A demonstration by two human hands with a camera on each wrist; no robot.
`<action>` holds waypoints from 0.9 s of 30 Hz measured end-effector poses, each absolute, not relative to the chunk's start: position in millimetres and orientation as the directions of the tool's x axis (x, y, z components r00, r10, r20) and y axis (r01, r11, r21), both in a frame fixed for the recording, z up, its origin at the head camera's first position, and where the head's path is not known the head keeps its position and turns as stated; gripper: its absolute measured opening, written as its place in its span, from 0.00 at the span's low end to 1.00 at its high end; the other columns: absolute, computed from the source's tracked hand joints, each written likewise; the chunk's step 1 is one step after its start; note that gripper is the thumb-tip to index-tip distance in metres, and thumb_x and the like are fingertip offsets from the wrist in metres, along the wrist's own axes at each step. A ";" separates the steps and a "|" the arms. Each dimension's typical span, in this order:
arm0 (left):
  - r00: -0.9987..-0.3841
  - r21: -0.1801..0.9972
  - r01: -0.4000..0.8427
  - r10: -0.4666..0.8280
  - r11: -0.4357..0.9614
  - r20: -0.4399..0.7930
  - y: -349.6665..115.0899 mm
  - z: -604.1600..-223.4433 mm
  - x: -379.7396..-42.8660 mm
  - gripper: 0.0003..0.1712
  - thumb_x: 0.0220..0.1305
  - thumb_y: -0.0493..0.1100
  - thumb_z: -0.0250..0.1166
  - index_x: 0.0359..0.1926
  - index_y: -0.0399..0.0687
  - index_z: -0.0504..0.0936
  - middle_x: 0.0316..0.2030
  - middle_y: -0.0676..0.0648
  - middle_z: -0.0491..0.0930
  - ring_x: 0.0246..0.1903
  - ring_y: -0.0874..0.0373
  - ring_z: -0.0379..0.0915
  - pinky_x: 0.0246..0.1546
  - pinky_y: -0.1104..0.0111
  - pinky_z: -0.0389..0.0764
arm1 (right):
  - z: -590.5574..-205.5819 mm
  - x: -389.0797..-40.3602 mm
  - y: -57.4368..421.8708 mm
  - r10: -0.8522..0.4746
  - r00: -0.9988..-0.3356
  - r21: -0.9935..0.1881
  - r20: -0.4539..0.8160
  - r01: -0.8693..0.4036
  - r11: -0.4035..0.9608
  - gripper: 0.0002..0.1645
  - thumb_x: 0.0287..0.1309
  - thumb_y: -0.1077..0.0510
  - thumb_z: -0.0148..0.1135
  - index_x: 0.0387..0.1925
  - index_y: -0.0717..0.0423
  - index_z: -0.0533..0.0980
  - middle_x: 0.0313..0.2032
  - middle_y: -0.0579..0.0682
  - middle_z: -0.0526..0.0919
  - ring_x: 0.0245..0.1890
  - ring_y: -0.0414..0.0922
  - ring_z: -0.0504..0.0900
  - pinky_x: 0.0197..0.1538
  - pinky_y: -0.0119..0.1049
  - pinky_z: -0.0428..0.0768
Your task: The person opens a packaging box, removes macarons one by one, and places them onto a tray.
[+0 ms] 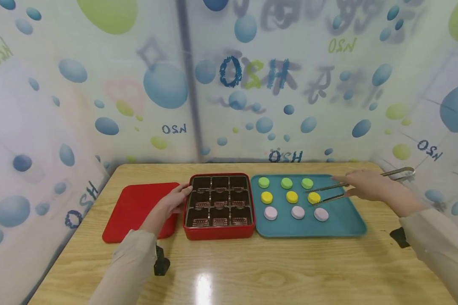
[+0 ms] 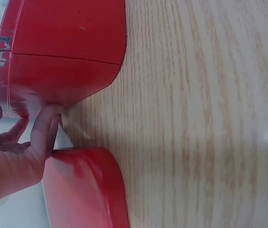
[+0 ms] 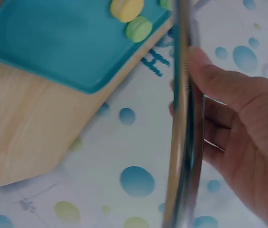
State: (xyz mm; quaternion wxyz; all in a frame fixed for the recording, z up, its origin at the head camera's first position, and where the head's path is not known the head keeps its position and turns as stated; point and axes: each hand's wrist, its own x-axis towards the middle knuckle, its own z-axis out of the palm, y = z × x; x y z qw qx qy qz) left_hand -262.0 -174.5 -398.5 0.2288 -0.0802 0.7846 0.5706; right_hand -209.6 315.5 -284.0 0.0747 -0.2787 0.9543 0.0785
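My right hand [image 1: 370,186] holds metal tongs [image 1: 398,171] from above, near the right side of the blue tray [image 1: 343,220]. The tongs' arms stand apart, their tips on either side of the rightmost yellow macaron [image 1: 314,198]; contact is not clear. In the right wrist view, the thumb presses on the tongs [image 3: 184,118], and their tips are out of frame. My left hand [image 1: 173,201] grips the left wall of a red box [image 1: 219,233], with fingers at its rim. Inside the box sits a dark insert [image 1: 210,207] with several square compartments.
Green macarons [image 1: 286,183] form the tray's back row, with yellow ones in the middle and pale pink ones [image 1: 298,212] in front. A red lid [image 1: 137,209] lies left of the box on the wooden table [image 1: 271,271]. A patterned curtain [image 1: 229,118] hangs behind.
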 end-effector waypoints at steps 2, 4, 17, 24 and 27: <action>-0.882 0.858 -0.388 0.133 0.337 -0.452 -174.2 -398.0 -261.9 0.33 0.71 0.54 0.41 0.71 0.49 0.44 0.60 0.35 0.63 0.57 0.44 0.63 0.53 0.48 0.71 | -287.8 -210.9 318.8 -0.519 -0.840 0.096 -0.157 -0.536 0.839 0.31 0.49 0.57 0.64 0.54 0.69 0.69 0.33 0.53 0.83 0.27 0.47 0.80 0.29 0.38 0.76; -0.882 0.857 -0.388 0.134 0.340 -0.452 -174.1 -398.1 -262.0 0.33 0.71 0.54 0.41 0.71 0.49 0.44 0.60 0.34 0.63 0.57 0.44 0.63 0.53 0.48 0.71 | -292.1 -211.8 322.1 -0.506 -0.853 0.078 -0.130 -0.517 0.852 0.29 0.52 0.57 0.62 0.52 0.71 0.69 0.32 0.55 0.81 0.25 0.46 0.79 0.28 0.37 0.75; -0.885 0.857 -0.382 0.132 0.345 -0.447 -177.3 -398.6 -260.4 0.34 0.71 0.55 0.40 0.71 0.48 0.42 0.62 0.34 0.61 0.60 0.43 0.62 0.54 0.50 0.71 | -327.2 -221.2 344.8 -0.331 -0.917 -0.263 -0.220 -0.271 0.926 0.16 0.57 0.55 0.58 0.21 0.61 0.67 0.15 0.48 0.68 0.16 0.41 0.68 0.24 0.32 0.67; -0.886 0.857 -0.380 0.131 0.347 -0.445 -178.5 -398.4 -258.8 0.35 0.71 0.55 0.40 0.71 0.47 0.42 0.61 0.34 0.62 0.59 0.43 0.63 0.54 0.50 0.71 | -346.9 -219.3 344.9 -0.261 -0.884 -0.349 -0.389 -0.121 0.929 0.24 0.58 0.55 0.57 0.33 0.79 0.70 0.14 0.50 0.74 0.14 0.39 0.77 0.24 0.34 0.78; -0.885 0.856 -0.379 0.133 0.352 -0.447 -179.1 -397.9 -258.4 0.35 0.71 0.55 0.40 0.71 0.47 0.41 0.61 0.34 0.62 0.58 0.43 0.63 0.54 0.50 0.71 | -352.5 -217.6 341.5 -0.248 -0.877 -0.369 -0.413 -0.087 0.925 0.28 0.58 0.54 0.57 0.37 0.83 0.68 0.15 0.50 0.73 0.13 0.39 0.76 0.23 0.33 0.78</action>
